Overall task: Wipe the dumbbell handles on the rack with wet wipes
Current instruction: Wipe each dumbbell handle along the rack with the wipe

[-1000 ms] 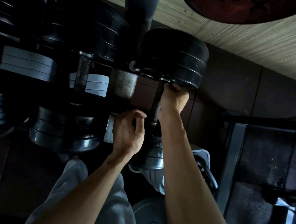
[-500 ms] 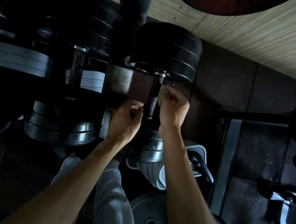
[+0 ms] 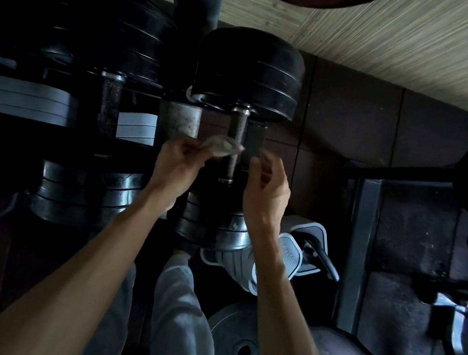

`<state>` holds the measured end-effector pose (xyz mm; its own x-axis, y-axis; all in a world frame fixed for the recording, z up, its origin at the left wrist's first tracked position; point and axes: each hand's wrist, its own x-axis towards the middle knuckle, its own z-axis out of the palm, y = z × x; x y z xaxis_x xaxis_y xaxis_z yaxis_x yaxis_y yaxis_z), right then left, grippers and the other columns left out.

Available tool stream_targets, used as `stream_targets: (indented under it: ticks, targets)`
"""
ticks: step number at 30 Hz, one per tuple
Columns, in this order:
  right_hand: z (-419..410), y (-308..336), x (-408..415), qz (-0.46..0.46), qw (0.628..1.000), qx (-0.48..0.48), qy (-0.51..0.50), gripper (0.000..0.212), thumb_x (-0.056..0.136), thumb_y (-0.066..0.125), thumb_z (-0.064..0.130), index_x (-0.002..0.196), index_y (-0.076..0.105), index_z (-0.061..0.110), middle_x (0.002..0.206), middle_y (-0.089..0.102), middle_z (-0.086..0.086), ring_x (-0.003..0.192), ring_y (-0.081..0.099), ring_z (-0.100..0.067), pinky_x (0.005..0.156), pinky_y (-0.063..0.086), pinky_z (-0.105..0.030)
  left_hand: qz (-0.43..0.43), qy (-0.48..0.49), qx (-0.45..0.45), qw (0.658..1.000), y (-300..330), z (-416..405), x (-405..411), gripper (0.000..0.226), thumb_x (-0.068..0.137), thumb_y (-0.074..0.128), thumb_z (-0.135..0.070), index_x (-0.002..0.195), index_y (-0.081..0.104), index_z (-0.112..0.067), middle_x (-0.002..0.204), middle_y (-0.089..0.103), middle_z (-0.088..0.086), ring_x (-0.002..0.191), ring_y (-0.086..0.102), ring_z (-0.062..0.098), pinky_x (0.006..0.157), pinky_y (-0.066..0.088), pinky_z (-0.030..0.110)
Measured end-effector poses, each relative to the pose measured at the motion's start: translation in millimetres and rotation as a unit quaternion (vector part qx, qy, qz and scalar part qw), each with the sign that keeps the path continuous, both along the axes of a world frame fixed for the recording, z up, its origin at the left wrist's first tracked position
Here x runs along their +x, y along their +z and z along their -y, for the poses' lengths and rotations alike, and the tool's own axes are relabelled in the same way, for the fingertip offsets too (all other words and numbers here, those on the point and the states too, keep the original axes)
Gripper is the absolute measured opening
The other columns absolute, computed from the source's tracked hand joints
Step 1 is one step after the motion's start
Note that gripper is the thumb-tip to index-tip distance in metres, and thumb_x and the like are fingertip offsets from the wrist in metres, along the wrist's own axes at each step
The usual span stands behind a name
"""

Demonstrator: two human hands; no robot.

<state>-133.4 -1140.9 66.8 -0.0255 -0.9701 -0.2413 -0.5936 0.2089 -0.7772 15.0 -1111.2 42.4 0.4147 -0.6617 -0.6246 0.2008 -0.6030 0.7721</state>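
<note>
Frame centre: left hand (image 3: 176, 163) pinches the wipe (image 3: 221, 146), which lies across the handle (image 3: 235, 144); right hand (image 3: 267, 187) hovers beside it, fingers loosely curled, holding nothing. For full coverage, wrap the wipe around the knurled bar between the plates (image 3: 249, 72).

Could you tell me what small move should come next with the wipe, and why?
Probably bring the wipe back around the handle and rub along it. The left hand pinches the wipe just beside the handle, its tip against the bar, while the right hand hovers off it holding nothing, so no wiping contact shows right now.
</note>
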Motion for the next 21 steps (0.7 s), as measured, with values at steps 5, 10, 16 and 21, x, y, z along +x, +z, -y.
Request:
stream_targets:
  ticks: [5, 10, 16, 21]
  targets:
    - [-25, -17, 0, -0.031, 0.996, -0.074, -0.028, 0.02, 0.1, 0.053, 0.011, 0.108, 0.071, 0.007, 0.098, 0.069, -0.007, 0.091, 0.059, -0.01, 0.081, 0.038, -0.004, 0.188, -0.055, 0.03, 0.98, 2, -8, -5, 0.027, 0.084, 0.076, -0.031, 0.078, 0.057, -0.011, 0.071, 0.059, -0.004, 0.065, 0.055, 0.011, 0.058, 0.04, 0.019]
    - [-25, -24, 5, -0.03, 0.993, -0.093, -0.061, 0.024, 0.1, 0.049, 0.012, 0.102, 0.073, 0.008, 0.094, 0.068, -0.006, 0.086, 0.06, -0.015, 0.077, 0.04, -0.01, 0.18, -0.074, 0.034, 0.98, 1, -5, -1, 0.025, 0.083, 0.078, -0.031, 0.081, 0.058, -0.016, 0.083, 0.063, -0.001, 0.077, 0.059, 0.014, 0.07, 0.049, 0.028]
    - [-27, -27, 2, -0.024, 0.991, -0.116, -0.062, 0.022, 0.099, 0.05, 0.007, 0.092, 0.071, 0.006, 0.083, 0.064, -0.004, 0.075, 0.057, -0.017, 0.068, 0.044, -0.028, 0.178, -0.081, 0.099, 0.976, -4, 14, -11, 0.014, 0.087, 0.074, -0.022, 0.09, 0.061, -0.016, 0.098, 0.066, 0.002, 0.085, 0.059, 0.013, 0.07, 0.044, 0.019]
    - [-27, -27, 3, -0.024, 0.99, -0.119, -0.068, 0.022, 0.098, 0.05, 0.008, 0.087, 0.07, 0.006, 0.08, 0.064, -0.003, 0.071, 0.057, -0.017, 0.065, 0.046, -0.032, 0.062, -0.09, 0.131, 0.985, -8, 31, -16, 0.017, 0.092, 0.056, -0.001, 0.104, 0.065, -0.009, 0.1, 0.07, 0.008, 0.091, 0.066, 0.019, 0.08, 0.055, 0.031]
